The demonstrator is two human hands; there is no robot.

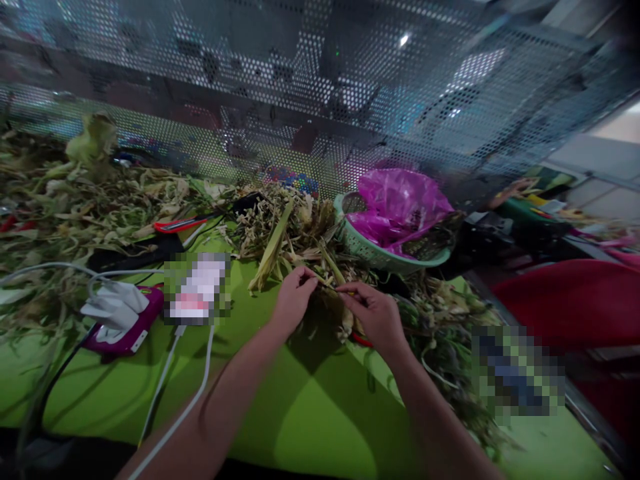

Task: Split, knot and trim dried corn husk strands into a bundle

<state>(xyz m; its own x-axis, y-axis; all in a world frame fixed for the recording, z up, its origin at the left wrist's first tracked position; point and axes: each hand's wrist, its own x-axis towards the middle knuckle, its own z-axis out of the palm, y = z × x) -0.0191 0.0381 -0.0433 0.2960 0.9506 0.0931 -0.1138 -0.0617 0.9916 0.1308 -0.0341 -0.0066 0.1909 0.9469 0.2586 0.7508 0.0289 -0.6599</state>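
Above the green tabletop, my left hand is closed in a pinch on one end of a thin, yellowish strip of husk. My right hand, fingers also pinched, grips its other end. Behind them a heap of dried husks and stalks spreads across the table. One long pale husk leans out of the heap beyond my left hand. Below my right hand part of a red object shows, mostly hidden.
A pale green basket holding a purple plastic bag stands behind my right hand. To the left are a purple power strip with white plugs, cables, and a red cutter. A perforated metal screen rises behind. A red chair is at right.
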